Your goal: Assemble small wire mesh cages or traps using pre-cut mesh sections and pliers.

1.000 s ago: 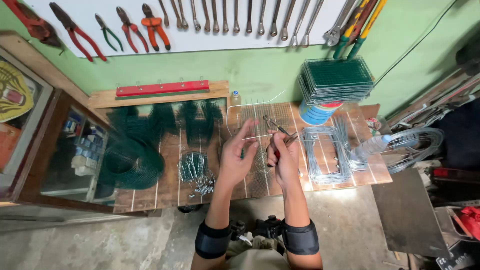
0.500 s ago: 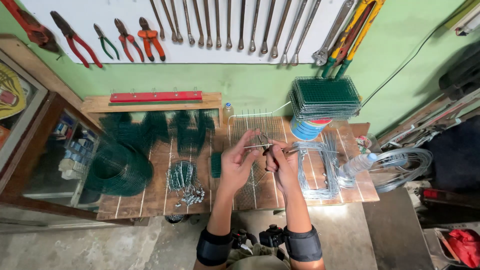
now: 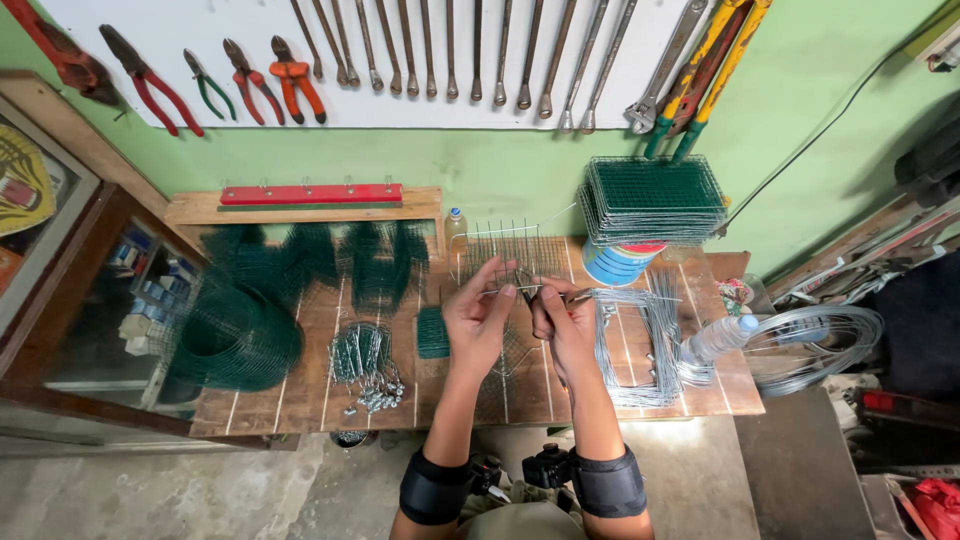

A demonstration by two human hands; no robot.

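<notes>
My left hand (image 3: 478, 318) and my right hand (image 3: 565, 325) are raised together above a wooden workbench (image 3: 300, 400). Between their fingertips they pinch a thin piece of metal wire (image 3: 530, 292), held roughly level. Whether a small tool is also in my right hand is too small to tell. Under the hands lies a flat wire mesh panel (image 3: 505, 250). Black bands wrap both forearms.
A roll of green wire mesh (image 3: 235, 335) sits at the bench's left, a pile of metal hooks (image 3: 365, 365) beside it. Bent wire frames (image 3: 640, 345), a plastic bottle (image 3: 715, 340) and a wire coil (image 3: 810, 345) lie right. Stacked mesh panels (image 3: 655, 198) stand behind. Pliers and wrenches hang on the wall.
The two hands have stayed close together on the wire, shifting slightly toward me; the view has drifted a little over the bench.
</notes>
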